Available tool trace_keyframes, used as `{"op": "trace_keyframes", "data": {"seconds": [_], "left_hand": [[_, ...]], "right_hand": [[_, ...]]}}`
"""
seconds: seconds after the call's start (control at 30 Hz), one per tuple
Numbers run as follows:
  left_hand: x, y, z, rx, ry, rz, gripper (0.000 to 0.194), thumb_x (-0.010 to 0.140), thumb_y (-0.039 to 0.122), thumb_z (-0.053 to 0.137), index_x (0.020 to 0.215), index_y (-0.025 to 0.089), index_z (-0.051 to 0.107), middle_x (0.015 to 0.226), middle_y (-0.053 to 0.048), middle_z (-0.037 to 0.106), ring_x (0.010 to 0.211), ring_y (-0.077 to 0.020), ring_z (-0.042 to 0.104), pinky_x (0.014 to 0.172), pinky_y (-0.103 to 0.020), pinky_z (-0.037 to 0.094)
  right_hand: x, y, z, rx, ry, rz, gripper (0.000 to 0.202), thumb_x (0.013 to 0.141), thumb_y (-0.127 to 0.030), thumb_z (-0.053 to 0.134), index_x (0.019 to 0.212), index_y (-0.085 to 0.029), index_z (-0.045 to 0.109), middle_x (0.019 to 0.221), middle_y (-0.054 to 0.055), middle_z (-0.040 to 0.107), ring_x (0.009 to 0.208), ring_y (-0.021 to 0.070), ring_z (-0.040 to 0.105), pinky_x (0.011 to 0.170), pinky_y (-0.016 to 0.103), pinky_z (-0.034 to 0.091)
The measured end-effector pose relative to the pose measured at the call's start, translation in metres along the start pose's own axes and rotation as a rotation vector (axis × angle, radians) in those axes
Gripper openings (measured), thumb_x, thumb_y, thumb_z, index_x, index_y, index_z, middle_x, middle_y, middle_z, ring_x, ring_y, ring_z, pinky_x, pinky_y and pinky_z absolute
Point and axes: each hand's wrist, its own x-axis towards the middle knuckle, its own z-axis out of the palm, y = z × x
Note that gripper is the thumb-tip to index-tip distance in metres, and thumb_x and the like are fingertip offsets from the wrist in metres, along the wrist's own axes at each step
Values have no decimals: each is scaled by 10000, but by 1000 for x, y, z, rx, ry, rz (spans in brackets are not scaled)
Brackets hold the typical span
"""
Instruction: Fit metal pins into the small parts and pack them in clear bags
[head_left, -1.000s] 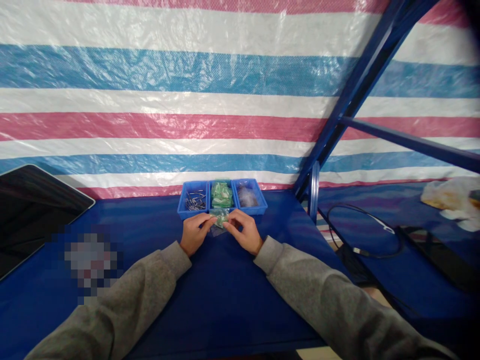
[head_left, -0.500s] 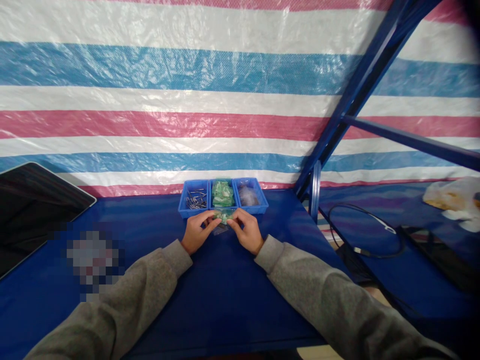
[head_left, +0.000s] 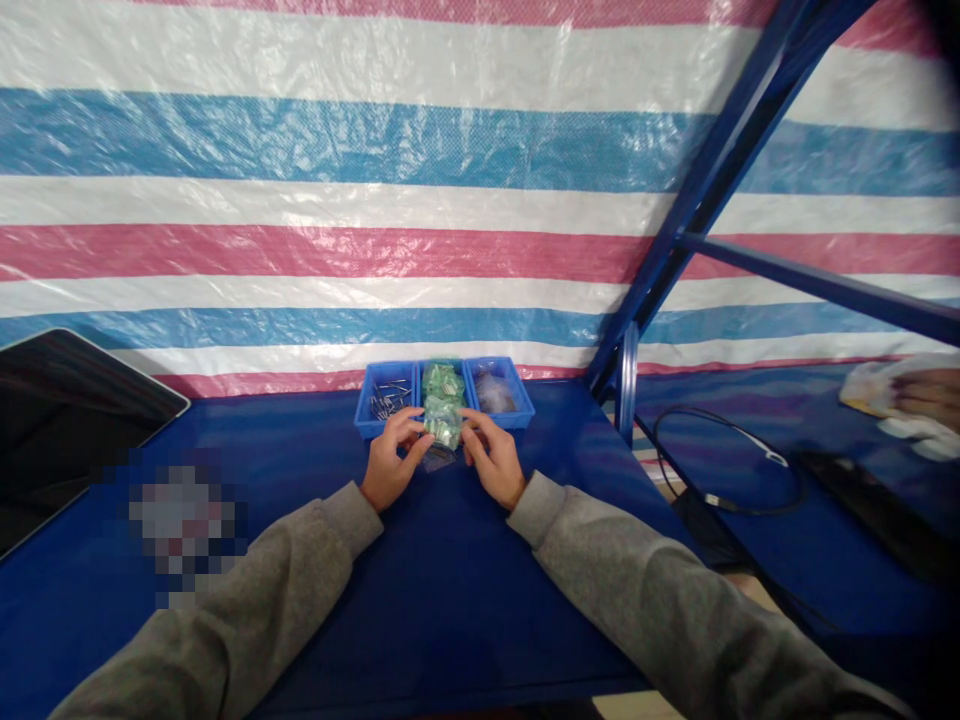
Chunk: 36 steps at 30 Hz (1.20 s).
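A small, shiny green-tinted plastic packet (head_left: 444, 428) is held between my two hands, just in front of the bins. My left hand (head_left: 390, 462) grips its left edge with thumb and fingertips. At the right edge, the fingertips of my right hand (head_left: 494, 462) close on the same packet. A clear plastic bag (head_left: 439, 460) lies below it on the table; its contents are too small to tell. Behind the hands stand three joined blue bins (head_left: 361, 428). The left one holds thin metal pieces (head_left: 389, 397), the middle one green packets (head_left: 442, 381), the right one clear plastic bags (head_left: 494, 391).
A dark-screened device (head_left: 67, 430) lies at the left, near a pixelated patch. To the right are a blue metal frame (head_left: 675, 240), a black cable (head_left: 701, 512) and a whitish plastic bag (head_left: 919, 400). A striped sheet (head_left: 375, 250) hangs behind the blue table (head_left: 457, 590).
The packet has turned so that its broad face now shows more fully between my fingers. Both hands have stayed nearly in place, with the fingers slightly more extended.
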Motion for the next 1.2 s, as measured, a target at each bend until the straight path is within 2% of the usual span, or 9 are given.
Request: {"op": "trace_keyframes", "data": {"seconds": [0.1,0.23,0.37,0.5,0.67,0.77,0.87,1.03,1.2], "left_hand": [[0,-1,0,-55,2,-25,291,828,291,567,1080,158,507,896,-55,619,544,-86,568,514,-216,476],[0,-1,1,-129,-47,-44,354,842,277,550,1159,171,435,735,3,603,492,-79,532,497,-214,457],[0,1,0,-133,-93,-55,320,847,270,541,1138,164,459,709,10,591,485,-68,513,491,-195,445],[0,5,-1,-157,-101,-63,289,868,261,504,1136,164,455,760,0,597,501,-54,507,507,-178,442],[2,7,-1,-124,-26,-61,222,884,260,470,1078,158,506,773,-7,587,511,-50,489,516,-173,433],[2,8,-1,-85,20,-62,185,886,250,468,1028,156,540,751,-2,579,501,-48,481,513,-171,427],[3,9,-1,-72,35,-55,166,884,239,472,1000,154,554,733,2,575,490,-47,478,506,-171,422],[4,9,0,-87,45,-42,165,886,241,469,988,151,563,722,1,569,484,-48,470,490,-170,418],[3,10,0,-78,52,-38,158,883,234,474,978,148,567,718,2,570,476,-45,463,490,-171,414]], "right_hand": [[-1,1,0,2,-22,-42,435,894,-241,431,1324,-231,362,928,35,564,542,90,504,554,239,463],[-2,0,-1,-112,-52,-133,357,861,-195,481,1210,-253,529,1066,69,524,696,123,554,692,283,489],[-1,-1,-2,-158,23,-144,246,863,-187,490,1061,-234,628,973,64,546,799,158,563,734,298,482],[1,-5,-2,-154,80,-138,151,860,-226,523,932,-211,654,857,52,566,788,165,556,719,295,474],[5,-3,-5,-224,235,-121,138,853,-268,536,883,-193,648,850,47,519,651,134,502,642,292,455],[16,0,-8,-311,273,-135,141,855,-264,527,890,-195,645,918,61,514,801,171,522,715,316,442],[31,0,-10,-472,161,-193,118,851,-232,534,880,-188,640,992,74,536,957,208,489,824,352,389],[55,-7,-16,-759,-91,-254,145,883,-206,492,884,-180,634,885,73,591,887,208,477,786,347,326],[66,-12,-21,-863,-160,-286,161,894,-199,476,880,-180,635,854,65,593,851,203,471,758,336,288]]}}
